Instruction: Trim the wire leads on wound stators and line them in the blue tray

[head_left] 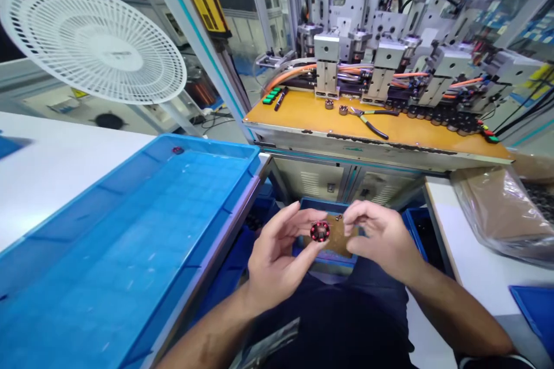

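Note:
My left hand [277, 256] pinches a small round part with red windings, a motor stator [319, 232], between thumb and fingers, in front of my body. My right hand [376, 233] is close beside it on the right, fingers curled and pinched near the part's edge; whether it grips a fine wire or touches the part I cannot tell. Under both hands sits a small blue bin [333, 259] with a brown sheet inside.
A large blue tray [130, 242] lies on the white table at left, one small part [178, 150] in its far corner. A white fan [93, 40] stands behind. Ahead, an orange-topped machine bench [303, 115] holds pliers [367, 121] and small parts. Plastic bags [502, 213] lie right.

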Action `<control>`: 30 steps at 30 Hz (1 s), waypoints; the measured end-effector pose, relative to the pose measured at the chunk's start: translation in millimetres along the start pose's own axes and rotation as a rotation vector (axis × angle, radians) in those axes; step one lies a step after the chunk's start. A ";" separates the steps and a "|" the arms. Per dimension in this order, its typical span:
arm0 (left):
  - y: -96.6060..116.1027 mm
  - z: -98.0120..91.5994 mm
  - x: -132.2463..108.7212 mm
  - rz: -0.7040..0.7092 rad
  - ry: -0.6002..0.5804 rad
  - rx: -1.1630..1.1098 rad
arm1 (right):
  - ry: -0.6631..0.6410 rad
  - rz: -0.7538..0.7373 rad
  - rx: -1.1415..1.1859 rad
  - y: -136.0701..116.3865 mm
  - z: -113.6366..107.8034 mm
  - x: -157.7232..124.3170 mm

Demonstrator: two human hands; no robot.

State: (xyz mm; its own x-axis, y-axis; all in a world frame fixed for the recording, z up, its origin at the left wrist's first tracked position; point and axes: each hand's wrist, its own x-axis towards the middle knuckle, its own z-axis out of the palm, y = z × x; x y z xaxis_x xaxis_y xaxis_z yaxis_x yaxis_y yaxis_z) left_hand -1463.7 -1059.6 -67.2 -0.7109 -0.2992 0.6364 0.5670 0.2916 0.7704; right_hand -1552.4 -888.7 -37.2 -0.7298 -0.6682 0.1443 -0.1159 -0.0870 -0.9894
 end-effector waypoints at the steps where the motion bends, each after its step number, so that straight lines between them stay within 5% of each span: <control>1: -0.2 1.0 -1.1 0.011 -0.010 -0.002 | 0.007 0.054 0.104 3.3 5.6 3.0; 9: -2.7 -2.9 -5.1 0.037 0.003 -0.119 | 0.088 0.074 0.457 22.9 33.8 -10.5; 16: -1.1 -3.8 -7.4 0.095 -0.079 -0.133 | 0.030 0.080 0.380 15.1 38.2 -11.7; 21: 4.1 -5.9 -5.7 -0.043 -0.056 -0.214 | 0.036 0.101 0.397 23.1 36.4 -26.5; 30: 4.3 -5.7 -8.5 -0.137 -0.185 -0.305 | 0.043 0.139 0.408 15.4 30.6 -18.7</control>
State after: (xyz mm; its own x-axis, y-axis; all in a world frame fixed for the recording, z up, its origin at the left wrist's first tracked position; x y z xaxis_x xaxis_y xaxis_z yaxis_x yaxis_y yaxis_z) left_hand -1452.9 -1060.9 -69.1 -0.8359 -0.1395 0.5309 0.5396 -0.0317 0.8413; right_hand -1519.9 -900.2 -55.6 -0.7481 -0.6636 0.0014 0.2551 -0.2896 -0.9225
